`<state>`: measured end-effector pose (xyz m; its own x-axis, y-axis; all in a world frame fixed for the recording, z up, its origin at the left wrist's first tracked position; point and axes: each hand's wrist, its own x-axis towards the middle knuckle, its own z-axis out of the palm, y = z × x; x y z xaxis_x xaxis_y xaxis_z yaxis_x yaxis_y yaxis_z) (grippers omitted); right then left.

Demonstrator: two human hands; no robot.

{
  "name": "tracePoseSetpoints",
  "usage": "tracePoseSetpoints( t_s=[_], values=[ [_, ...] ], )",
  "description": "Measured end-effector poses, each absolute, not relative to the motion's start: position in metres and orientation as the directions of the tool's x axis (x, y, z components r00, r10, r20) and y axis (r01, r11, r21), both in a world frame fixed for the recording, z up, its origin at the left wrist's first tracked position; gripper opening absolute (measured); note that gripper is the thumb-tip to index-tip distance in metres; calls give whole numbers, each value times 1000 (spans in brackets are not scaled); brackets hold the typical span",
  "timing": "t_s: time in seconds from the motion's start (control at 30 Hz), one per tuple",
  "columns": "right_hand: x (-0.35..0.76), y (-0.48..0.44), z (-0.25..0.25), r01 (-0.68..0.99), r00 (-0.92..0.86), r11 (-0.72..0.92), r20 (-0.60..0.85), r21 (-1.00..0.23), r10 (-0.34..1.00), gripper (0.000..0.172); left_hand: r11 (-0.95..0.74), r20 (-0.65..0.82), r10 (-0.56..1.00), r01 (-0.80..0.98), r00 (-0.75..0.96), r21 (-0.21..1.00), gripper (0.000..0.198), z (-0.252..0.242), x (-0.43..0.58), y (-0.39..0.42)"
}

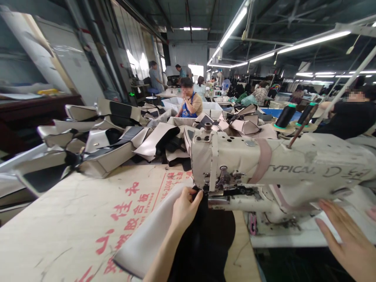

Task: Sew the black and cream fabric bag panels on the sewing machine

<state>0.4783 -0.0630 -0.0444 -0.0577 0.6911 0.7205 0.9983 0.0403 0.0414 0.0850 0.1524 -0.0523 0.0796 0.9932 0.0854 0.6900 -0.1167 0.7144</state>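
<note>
A white sewing machine reaches in from the right, its needle area at the middle of the head view. Under it hangs a black and light grey material piece, its upper edge at the machine's narrow arm. My left hand pinches that edge between thumb and fingers, just left of the needle area. My right hand is at the lower right, fingers spread, beside the machine's base, and holds nothing.
Sewn beige and black pieces are heaped behind the plywood table. Black thread cones stand behind the machine. A person in a blue apron sits beyond the heap; a person in black is at the right.
</note>
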Motion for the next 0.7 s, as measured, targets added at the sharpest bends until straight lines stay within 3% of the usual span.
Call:
tracePoseSetpoints(
  t_s=[0.13, 0.3, 0.7],
  values=[
    [451, -57, -89, 998, 47, -7, 750, -57, 660, 46, -117, 84, 993, 677, 82, 726, 28, -51, 86, 152],
    [460, -62, -120, 999, 26, 10, 714, -47, 699, 47, -132, 98, 991, 641, 89, 756, 31, -52, 86, 151],
    [464, -59, -81, 996, 92, -72, 721, -59, 687, 46, -128, 102, 992, 560, 77, 819, 31, -47, 86, 145]
  ],
)
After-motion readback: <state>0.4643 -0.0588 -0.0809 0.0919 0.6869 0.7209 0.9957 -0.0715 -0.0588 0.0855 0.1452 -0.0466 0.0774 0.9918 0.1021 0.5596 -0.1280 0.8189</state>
